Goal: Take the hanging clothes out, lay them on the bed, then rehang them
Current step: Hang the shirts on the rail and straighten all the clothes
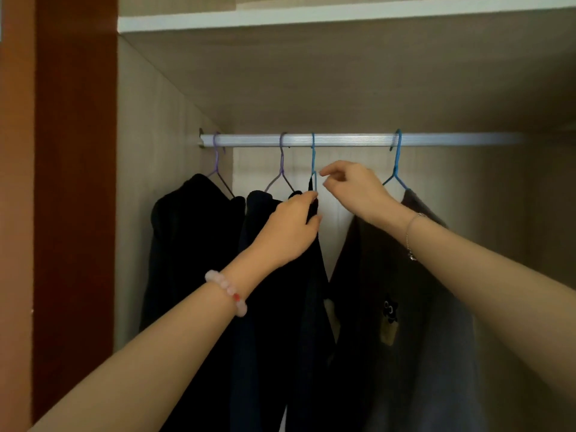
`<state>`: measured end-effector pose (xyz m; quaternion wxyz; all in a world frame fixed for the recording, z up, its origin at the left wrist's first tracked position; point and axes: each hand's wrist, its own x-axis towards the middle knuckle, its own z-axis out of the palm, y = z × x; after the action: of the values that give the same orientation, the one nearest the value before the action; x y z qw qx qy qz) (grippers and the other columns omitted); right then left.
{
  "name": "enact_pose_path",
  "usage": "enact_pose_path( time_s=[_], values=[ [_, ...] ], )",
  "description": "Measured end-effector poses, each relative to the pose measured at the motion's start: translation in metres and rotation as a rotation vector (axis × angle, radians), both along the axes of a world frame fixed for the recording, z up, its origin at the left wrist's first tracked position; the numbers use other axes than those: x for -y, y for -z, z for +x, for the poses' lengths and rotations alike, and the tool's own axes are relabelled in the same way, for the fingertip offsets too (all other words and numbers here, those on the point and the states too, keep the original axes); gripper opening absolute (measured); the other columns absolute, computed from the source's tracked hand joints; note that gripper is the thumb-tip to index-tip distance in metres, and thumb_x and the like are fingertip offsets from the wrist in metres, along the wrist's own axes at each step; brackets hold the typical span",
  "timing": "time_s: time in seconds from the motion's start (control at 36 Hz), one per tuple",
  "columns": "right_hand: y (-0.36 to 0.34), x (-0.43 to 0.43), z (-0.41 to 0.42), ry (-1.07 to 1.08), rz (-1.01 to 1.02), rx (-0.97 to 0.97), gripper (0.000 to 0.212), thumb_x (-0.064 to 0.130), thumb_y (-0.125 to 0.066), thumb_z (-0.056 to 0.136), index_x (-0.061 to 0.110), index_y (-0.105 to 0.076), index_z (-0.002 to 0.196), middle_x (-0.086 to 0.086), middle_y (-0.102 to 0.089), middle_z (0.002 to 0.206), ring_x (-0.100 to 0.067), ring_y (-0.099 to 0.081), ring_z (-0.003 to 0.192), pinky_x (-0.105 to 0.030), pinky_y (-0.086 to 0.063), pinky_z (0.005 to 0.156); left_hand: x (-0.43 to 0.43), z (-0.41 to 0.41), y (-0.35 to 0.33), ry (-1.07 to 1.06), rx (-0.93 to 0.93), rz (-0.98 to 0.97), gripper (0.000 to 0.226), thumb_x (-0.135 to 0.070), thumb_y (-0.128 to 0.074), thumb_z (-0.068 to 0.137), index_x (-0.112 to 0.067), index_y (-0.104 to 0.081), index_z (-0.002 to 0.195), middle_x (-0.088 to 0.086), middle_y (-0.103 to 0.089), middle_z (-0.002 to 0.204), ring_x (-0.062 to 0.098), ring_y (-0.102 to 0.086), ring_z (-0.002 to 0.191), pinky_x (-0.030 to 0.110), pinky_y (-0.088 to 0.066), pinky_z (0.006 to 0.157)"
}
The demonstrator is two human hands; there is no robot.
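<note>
Left hand (293,227) grips dark garment (310,322) collar; blue hanger (313,162) rises straight above to rod (358,139); right hand (353,188) just beside its neck, fingers parted, empty.

Four garments are hanging on the pale rail (358,140). At left, a bulky black garment (193,244) is hanging on a purple hanger (217,163), a navy garment (258,213) on a second purple hanger (282,168). Your left hand (290,232) is gripping the neck of a thin black garment (311,291) on a blue hanger (313,160). At right, a grey top (436,322) with a cartoon patch is hanging on another blue hanger (396,163).
</note>
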<state>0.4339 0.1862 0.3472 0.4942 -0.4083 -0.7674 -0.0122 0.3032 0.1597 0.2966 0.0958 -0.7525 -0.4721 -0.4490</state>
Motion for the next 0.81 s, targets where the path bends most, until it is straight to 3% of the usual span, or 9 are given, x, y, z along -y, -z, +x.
enact_pose_path(
  time_s=[0.11, 0.19, 0.25, 0.33, 0.39, 0.47, 0.56, 0.72, 0.81],
  values=[
    [-0.011, 0.004, -0.041, -0.233, -0.112, -0.179, 0.030, 0.012, -0.052, 0.088, 0.011, -0.060, 0.117, -0.004, -0.063, 0.102, -0.021, -0.062, 0.103, -0.032, -0.047, 0.097, 0.017, -0.039, -0.002, -0.132, 0.075, 0.264, 0.035, -0.007, -0.047, 0.089, -0.016, -0.060, 0.120, 0.002, -0.067, 0.117, 0.023, -0.063, 0.108, 0.041, -0.051, 0.092],
    [-0.014, 0.009, -0.071, -0.350, -0.275, -0.249, 0.048, 0.018, -0.058, 0.088, 0.006, -0.045, 0.133, -0.009, -0.056, 0.123, -0.023, -0.056, 0.114, -0.036, -0.045, 0.102, 0.019, -0.081, -0.008, -0.380, 0.059, 0.305, 0.033, -0.009, -0.049, 0.089, -0.013, -0.059, 0.121, 0.008, -0.064, 0.119, 0.029, -0.057, 0.111, 0.039, -0.049, 0.088],
    [-0.011, 0.008, -0.087, -0.330, -0.397, -0.234, 0.057, 0.027, -0.060, 0.087, 0.005, -0.040, 0.136, -0.007, -0.050, 0.126, -0.022, -0.052, 0.114, -0.030, -0.045, 0.094, 0.018, -0.106, -0.012, -0.546, 0.020, 0.269, 0.036, -0.010, -0.050, 0.090, -0.008, -0.056, 0.124, 0.016, -0.058, 0.124, 0.035, -0.050, 0.115, 0.042, -0.042, 0.090],
    [0.001, 0.000, -0.105, -0.250, -0.493, -0.202, 0.051, 0.037, -0.068, 0.076, 0.008, -0.052, 0.115, -0.012, -0.058, 0.117, -0.027, -0.060, 0.102, -0.030, -0.049, 0.075, 0.014, -0.135, -0.016, -0.685, 0.025, 0.056, 0.042, -0.018, -0.051, 0.093, -0.005, -0.047, 0.133, 0.020, -0.048, 0.134, 0.038, -0.044, 0.124, 0.046, -0.040, 0.098],
    [0.007, -0.009, -0.111, -0.248, -0.549, -0.227, 0.053, 0.035, -0.068, 0.075, 0.006, -0.050, 0.115, -0.014, -0.058, 0.115, -0.027, -0.060, 0.099, -0.031, -0.052, 0.077, 0.013, -0.148, -0.019, -0.703, 0.048, -0.084, 0.044, -0.023, -0.051, 0.095, -0.004, -0.045, 0.133, 0.020, -0.049, 0.134, 0.038, -0.048, 0.122, 0.046, -0.044, 0.097],
    [0.008, -0.012, -0.116, -0.268, -0.595, -0.310, 0.022, 0.019, -0.058, 0.083, 0.006, -0.049, 0.099, -0.008, -0.055, 0.088, -0.018, -0.054, 0.073, -0.024, -0.044, 0.057, 0.011, -0.160, -0.025, -0.709, 0.055, -0.140, 0.039, -0.023, -0.049, 0.095, -0.003, -0.050, 0.128, 0.022, -0.057, 0.126, 0.040, -0.055, 0.115, 0.045, -0.048, 0.092],
    [0.005, -0.014, -0.114, -0.179, -0.554, -0.334, 0.006, 0.010, -0.047, 0.084, 0.005, -0.045, 0.084, -0.007, -0.044, 0.075, -0.018, -0.044, 0.064, -0.023, -0.036, 0.056, 0.007, -0.165, -0.029, -0.665, 0.124, -0.175, 0.035, -0.022, -0.046, 0.097, 0.001, -0.054, 0.122, 0.023, -0.060, 0.120, 0.040, -0.059, 0.109, 0.045, -0.052, 0.091],
    [0.002, -0.024, -0.094, -0.197, -0.596, -0.425, 0.033, 0.006, -0.049, 0.091, 0.002, -0.044, 0.124, -0.014, -0.052, 0.100, -0.022, -0.051, 0.078, -0.026, -0.043, 0.056, -0.005, -0.162, -0.024, -0.476, 0.271, -0.248, 0.041, -0.027, -0.039, 0.103, 0.008, -0.059, 0.108, 0.028, -0.063, 0.112, 0.040, -0.061, 0.098, 0.041, -0.047, 0.080],
    [0.001, -0.026, -0.088, -0.234, -0.592, -0.516, 0.038, 0.005, -0.050, 0.093, -0.001, -0.041, 0.129, -0.018, -0.054, 0.105, -0.022, -0.053, 0.071, -0.029, -0.048, 0.061, -0.009, -0.162, -0.016, -0.463, 0.294, -0.180, 0.037, -0.021, -0.036, 0.104, 0.007, -0.060, 0.107, 0.028, -0.064, 0.109, 0.042, -0.061, 0.101, 0.041, -0.047, 0.082]
  ],
)
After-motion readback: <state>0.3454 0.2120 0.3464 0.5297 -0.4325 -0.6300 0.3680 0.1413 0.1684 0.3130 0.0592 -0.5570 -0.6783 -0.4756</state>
